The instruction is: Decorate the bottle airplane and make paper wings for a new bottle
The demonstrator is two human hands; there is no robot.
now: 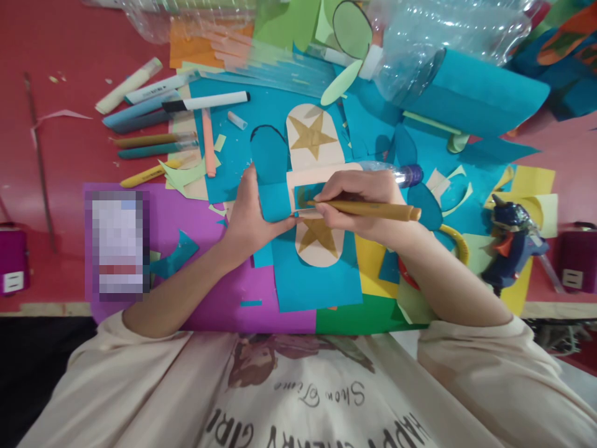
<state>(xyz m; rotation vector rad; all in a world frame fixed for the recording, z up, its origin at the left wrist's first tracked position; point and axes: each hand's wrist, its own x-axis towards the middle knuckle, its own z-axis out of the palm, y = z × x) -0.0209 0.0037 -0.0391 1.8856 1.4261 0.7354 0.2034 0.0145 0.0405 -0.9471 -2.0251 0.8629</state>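
Observation:
My right hand [359, 199] grips a gold-brown marker [373, 210] and its tip touches a small teal patch [305, 196] on a paper craft. The craft is a long cream oval [311, 140] with a gold star at each end, crossed by a cream band, lying on teal paper [308, 280]. My left hand [249, 214] presses down on the teal wing piece [275, 202] just left of the marker tip, fingers curled against the paper.
Several markers and pens [153, 118] lie at the upper left on the red table [56, 143]. Clear plastic bottles [420, 37] and coloured paper sheets fill the back. A blue glue gun [513, 239] rests at right. Purple paper [200, 298] and paper scraps lie in front.

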